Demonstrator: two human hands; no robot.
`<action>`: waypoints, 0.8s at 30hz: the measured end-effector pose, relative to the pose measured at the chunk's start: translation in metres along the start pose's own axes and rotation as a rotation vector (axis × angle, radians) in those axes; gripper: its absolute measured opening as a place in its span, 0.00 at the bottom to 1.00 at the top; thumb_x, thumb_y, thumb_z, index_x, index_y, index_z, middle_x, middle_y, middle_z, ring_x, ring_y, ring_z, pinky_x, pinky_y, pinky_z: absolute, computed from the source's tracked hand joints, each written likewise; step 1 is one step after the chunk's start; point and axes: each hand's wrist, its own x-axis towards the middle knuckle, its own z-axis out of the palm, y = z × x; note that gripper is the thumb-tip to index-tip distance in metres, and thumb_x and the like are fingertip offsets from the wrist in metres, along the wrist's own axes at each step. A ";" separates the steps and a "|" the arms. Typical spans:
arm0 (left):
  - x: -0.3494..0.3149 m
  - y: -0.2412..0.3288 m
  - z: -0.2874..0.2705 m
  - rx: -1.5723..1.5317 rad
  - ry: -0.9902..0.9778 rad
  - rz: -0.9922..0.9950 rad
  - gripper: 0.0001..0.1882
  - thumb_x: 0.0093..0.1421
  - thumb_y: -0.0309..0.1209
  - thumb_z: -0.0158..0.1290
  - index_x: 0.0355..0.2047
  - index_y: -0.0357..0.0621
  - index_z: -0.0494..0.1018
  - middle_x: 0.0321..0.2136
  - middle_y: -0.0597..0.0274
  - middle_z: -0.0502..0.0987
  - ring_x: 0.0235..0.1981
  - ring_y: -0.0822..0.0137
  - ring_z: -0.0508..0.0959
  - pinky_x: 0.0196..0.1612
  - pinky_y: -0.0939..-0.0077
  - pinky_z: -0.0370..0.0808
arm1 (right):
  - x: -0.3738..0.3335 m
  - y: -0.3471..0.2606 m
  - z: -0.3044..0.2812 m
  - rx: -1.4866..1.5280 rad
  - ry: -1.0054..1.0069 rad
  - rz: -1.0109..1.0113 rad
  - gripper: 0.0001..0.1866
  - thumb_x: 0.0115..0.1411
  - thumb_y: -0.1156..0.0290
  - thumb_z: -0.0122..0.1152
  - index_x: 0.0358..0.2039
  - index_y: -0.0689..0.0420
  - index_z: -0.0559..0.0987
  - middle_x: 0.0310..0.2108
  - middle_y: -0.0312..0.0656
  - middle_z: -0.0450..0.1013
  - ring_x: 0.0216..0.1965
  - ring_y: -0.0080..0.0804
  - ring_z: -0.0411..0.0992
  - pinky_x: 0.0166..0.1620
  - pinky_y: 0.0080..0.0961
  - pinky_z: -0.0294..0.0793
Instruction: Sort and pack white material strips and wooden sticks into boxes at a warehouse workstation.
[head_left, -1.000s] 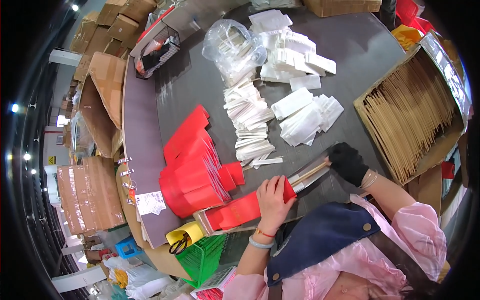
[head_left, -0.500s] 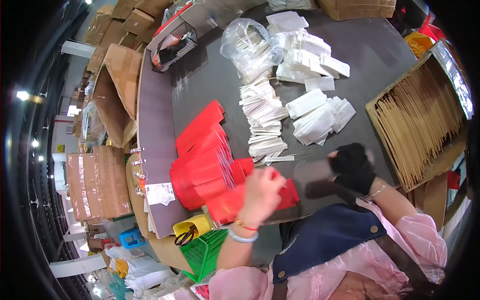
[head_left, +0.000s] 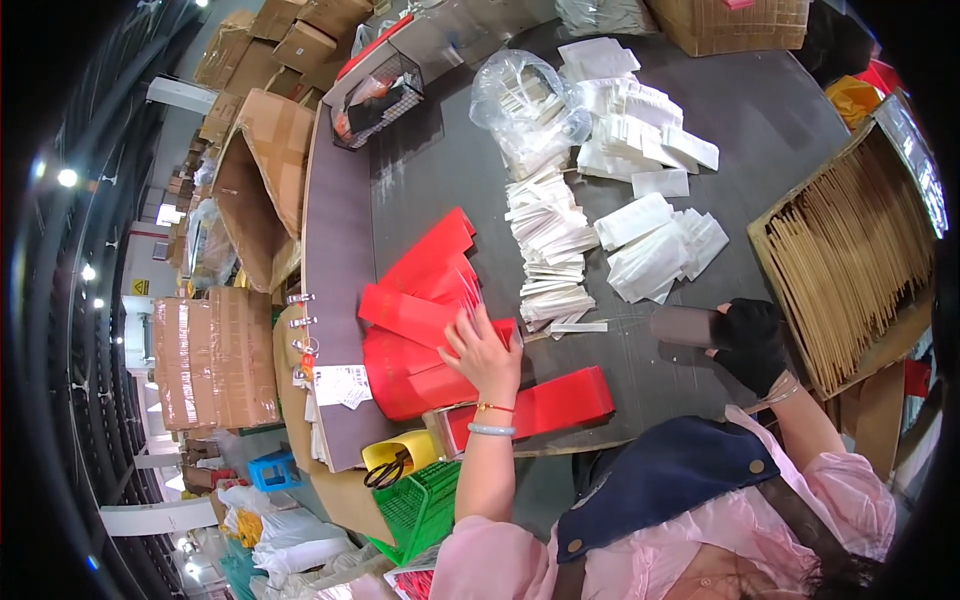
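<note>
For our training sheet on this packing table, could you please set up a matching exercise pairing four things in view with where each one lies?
Things:
1. left hand
2. right hand
3. scissors
4. wooden sticks

Places:
A. in the yellow holder
B. in the open cardboard box
C. on the red sleeves
D. on a dark tube, wearing a black glove

Pairs: 1-C, 2-D, 3-A, 4-B
</note>
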 end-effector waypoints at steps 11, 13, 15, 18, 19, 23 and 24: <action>0.022 -0.049 -0.005 -0.026 -0.079 -0.182 0.29 0.55 0.50 0.58 0.57 0.58 0.70 0.52 0.45 0.68 0.48 0.42 0.70 0.46 0.50 0.72 | -0.010 0.010 0.012 0.001 0.031 0.046 0.36 0.32 0.62 0.78 0.44 0.54 0.72 0.40 0.44 0.69 0.44 0.48 0.67 0.49 0.42 0.64; 0.024 -0.051 -0.001 0.017 -0.027 -0.175 0.30 0.56 0.52 0.57 0.56 0.52 0.71 0.49 0.40 0.69 0.45 0.43 0.72 0.46 0.52 0.72 | -0.012 0.014 0.016 0.024 0.043 0.036 0.36 0.32 0.62 0.78 0.44 0.54 0.72 0.40 0.44 0.69 0.45 0.48 0.67 0.49 0.42 0.64; 0.022 -0.049 -0.002 -0.091 -0.030 -0.320 0.34 0.57 0.53 0.55 0.54 0.39 0.70 0.45 0.35 0.71 0.45 0.43 0.72 0.47 0.52 0.71 | -0.012 0.014 0.016 0.046 0.055 0.025 0.36 0.32 0.62 0.78 0.44 0.54 0.72 0.39 0.44 0.69 0.45 0.48 0.67 0.49 0.42 0.64; 0.022 -0.050 0.004 -0.086 0.003 -0.401 0.37 0.58 0.55 0.53 0.51 0.29 0.70 0.41 0.32 0.72 0.44 0.41 0.73 0.47 0.52 0.71 | -0.010 0.010 0.018 0.059 0.031 0.033 0.37 0.33 0.61 0.77 0.45 0.54 0.71 0.40 0.44 0.69 0.46 0.48 0.66 0.51 0.42 0.63; 0.025 -0.045 0.005 -0.146 -0.064 -0.354 0.38 0.59 0.55 0.53 0.50 0.26 0.70 0.38 0.32 0.73 0.43 0.40 0.73 0.47 0.52 0.71 | -0.012 0.011 0.019 0.050 0.059 0.018 0.37 0.33 0.61 0.77 0.46 0.55 0.71 0.41 0.45 0.68 0.47 0.49 0.66 0.52 0.43 0.63; 0.026 -0.038 -0.015 -0.332 -0.107 -0.329 0.37 0.56 0.52 0.58 0.52 0.29 0.68 0.42 0.32 0.73 0.48 0.39 0.72 0.51 0.51 0.70 | -0.019 0.020 0.025 0.049 0.002 0.060 0.40 0.33 0.64 0.76 0.50 0.55 0.70 0.46 0.47 0.67 0.51 0.51 0.64 0.56 0.44 0.62; 0.021 -0.045 -0.028 -0.348 0.027 -0.266 0.39 0.53 0.50 0.62 0.56 0.34 0.66 0.49 0.31 0.68 0.54 0.39 0.67 0.55 0.52 0.67 | -0.020 0.024 0.026 0.045 0.010 0.070 0.40 0.33 0.64 0.76 0.50 0.55 0.70 0.46 0.47 0.67 0.51 0.51 0.64 0.56 0.44 0.62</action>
